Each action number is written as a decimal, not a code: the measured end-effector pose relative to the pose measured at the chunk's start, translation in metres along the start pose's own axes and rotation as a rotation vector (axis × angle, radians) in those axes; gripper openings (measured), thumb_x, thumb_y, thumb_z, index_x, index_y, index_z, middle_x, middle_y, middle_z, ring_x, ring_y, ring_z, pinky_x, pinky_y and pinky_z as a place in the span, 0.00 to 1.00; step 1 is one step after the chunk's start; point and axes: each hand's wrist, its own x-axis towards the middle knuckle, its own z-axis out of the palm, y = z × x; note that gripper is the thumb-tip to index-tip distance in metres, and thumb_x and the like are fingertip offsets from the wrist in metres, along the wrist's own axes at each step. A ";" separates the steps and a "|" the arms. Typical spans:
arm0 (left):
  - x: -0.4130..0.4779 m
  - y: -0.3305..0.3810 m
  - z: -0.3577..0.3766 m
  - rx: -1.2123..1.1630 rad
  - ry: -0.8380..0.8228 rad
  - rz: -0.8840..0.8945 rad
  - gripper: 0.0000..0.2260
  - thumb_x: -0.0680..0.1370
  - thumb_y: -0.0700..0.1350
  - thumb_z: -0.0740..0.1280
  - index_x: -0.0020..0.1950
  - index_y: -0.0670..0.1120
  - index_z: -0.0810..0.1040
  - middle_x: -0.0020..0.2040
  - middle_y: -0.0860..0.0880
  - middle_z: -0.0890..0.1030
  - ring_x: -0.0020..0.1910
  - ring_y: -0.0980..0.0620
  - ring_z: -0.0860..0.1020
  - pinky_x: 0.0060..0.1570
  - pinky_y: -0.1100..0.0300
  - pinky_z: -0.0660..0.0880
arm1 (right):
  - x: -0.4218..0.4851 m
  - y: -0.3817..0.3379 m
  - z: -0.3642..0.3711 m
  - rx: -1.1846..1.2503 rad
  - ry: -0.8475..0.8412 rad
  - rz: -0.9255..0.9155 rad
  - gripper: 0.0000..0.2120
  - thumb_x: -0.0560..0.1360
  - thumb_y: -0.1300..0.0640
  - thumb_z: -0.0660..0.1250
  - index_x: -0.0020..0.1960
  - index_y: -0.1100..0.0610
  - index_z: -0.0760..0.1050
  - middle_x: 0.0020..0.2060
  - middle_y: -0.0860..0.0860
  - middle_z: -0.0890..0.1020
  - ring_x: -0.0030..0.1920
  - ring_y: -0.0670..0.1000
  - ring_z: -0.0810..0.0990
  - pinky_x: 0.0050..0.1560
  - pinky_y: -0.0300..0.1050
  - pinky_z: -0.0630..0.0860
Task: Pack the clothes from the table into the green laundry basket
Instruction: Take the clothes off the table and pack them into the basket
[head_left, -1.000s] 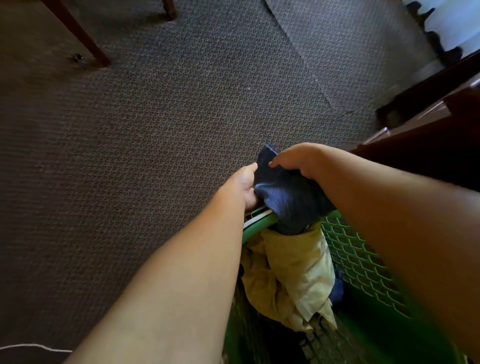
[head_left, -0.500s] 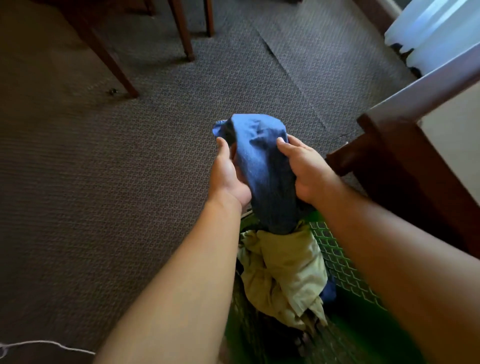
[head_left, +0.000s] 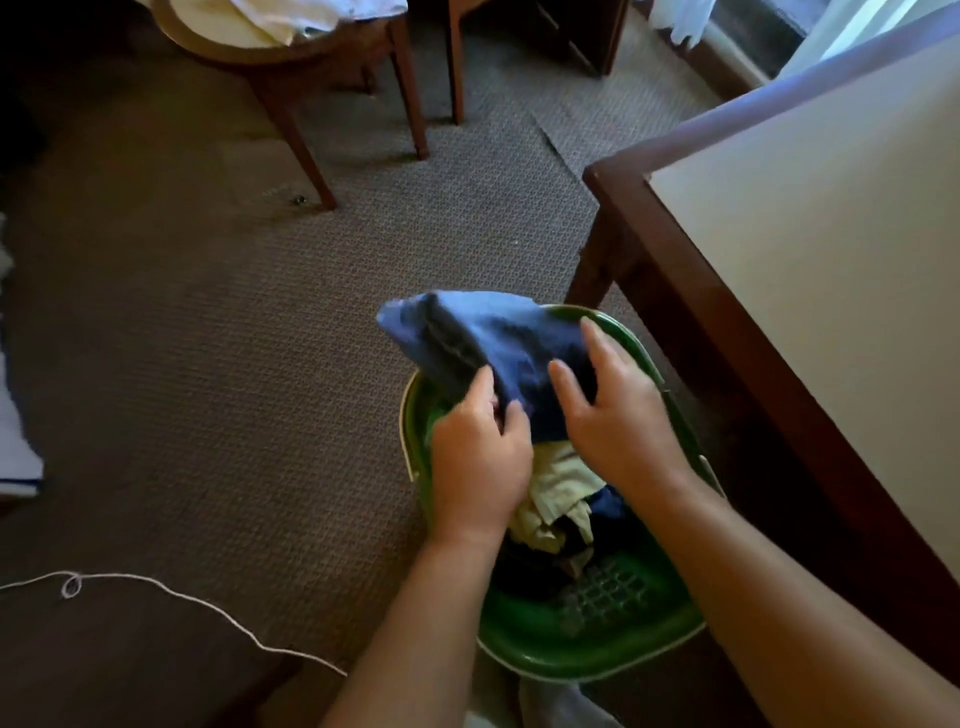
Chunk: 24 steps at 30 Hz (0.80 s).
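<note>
Below, a green laundry basket was seen on the carpet, just beside the table at its 3 o'clock. A blue garment was draped over the basket's 12 o'clock rim. It was pinched by the left hand, thumb and fingers closed on its near edge, and pressed by the right hand, fingers spread flat on the cloth. A yellowish garment was heaped inside, between the wrists. A white cord was lying at 9 o'clock.
</note>
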 end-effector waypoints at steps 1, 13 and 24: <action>-0.015 -0.006 0.006 0.043 -0.029 -0.015 0.12 0.80 0.44 0.68 0.63 0.44 0.80 0.51 0.46 0.86 0.51 0.45 0.85 0.52 0.49 0.80 | -0.010 0.011 0.004 -0.039 -0.078 -0.007 0.30 0.81 0.46 0.63 0.80 0.55 0.60 0.77 0.54 0.67 0.77 0.51 0.64 0.72 0.37 0.58; 0.014 -0.072 0.031 0.678 -0.404 0.057 0.35 0.85 0.55 0.57 0.84 0.53 0.38 0.85 0.45 0.40 0.83 0.42 0.37 0.78 0.33 0.39 | 0.008 0.055 0.042 -0.673 -0.553 -0.327 0.32 0.85 0.44 0.49 0.82 0.49 0.36 0.81 0.50 0.38 0.80 0.55 0.34 0.79 0.62 0.38; 0.124 -0.129 0.054 0.781 -0.287 -0.060 0.38 0.83 0.64 0.57 0.84 0.53 0.39 0.85 0.45 0.42 0.83 0.34 0.43 0.75 0.28 0.51 | 0.102 0.065 0.126 -0.790 -0.426 -0.488 0.38 0.82 0.40 0.57 0.82 0.52 0.43 0.82 0.54 0.46 0.81 0.59 0.43 0.77 0.67 0.48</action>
